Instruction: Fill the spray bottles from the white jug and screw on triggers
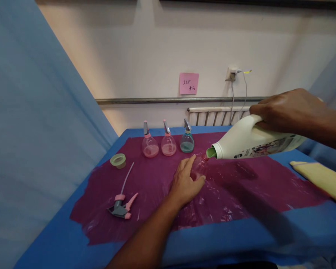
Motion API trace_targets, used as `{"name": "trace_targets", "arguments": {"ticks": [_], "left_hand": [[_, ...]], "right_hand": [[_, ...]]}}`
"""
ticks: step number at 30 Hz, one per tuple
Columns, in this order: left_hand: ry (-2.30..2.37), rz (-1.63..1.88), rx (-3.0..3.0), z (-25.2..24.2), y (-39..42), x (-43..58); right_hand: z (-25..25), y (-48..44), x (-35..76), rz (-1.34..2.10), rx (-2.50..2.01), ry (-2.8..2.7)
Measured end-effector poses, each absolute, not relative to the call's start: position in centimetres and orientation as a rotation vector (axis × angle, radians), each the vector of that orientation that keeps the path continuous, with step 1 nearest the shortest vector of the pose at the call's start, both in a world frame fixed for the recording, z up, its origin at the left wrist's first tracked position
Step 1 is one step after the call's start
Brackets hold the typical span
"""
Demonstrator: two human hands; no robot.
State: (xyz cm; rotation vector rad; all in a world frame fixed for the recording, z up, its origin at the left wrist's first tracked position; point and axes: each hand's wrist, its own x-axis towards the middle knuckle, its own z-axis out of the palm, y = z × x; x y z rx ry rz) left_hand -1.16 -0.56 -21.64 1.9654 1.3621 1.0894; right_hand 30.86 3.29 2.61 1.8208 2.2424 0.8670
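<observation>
My right hand [285, 108] grips the handle of a large white jug [249, 144], tipped on its side with its green spout pointing left. The spout hangs just over the neck of a small clear bottle [199, 168] that stands on the table. My left hand [186, 183] is wrapped round that bottle and steadies it. A detached pink and grey spray head [122, 207] with its thin tube lies to the left. A pale green cap [118, 160] rests farther back on the left.
Three small spray bottles stand in a row at the back: two pinkish [150, 145] [168, 145], one teal [187, 142]. A shiny maroon sheet [240, 190] covers the blue table. A yellow cloth [322, 179] lies at the right edge. Blue curtains hang on both sides.
</observation>
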Motion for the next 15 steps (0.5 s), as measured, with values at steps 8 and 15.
{"name": "trace_targets", "arguments": {"ticks": [8, 15], "left_hand": [[1.36, 1.088, 1.956, -21.62, -0.59, -1.16], [1.365, 1.107, 1.954, -21.62, -0.59, -1.13]], "right_hand": [[2.6, 3.29, 30.79, 0.877, 1.808, 2.2], [2.69, 3.22, 30.68, 0.885, 1.817, 2.19]]}}
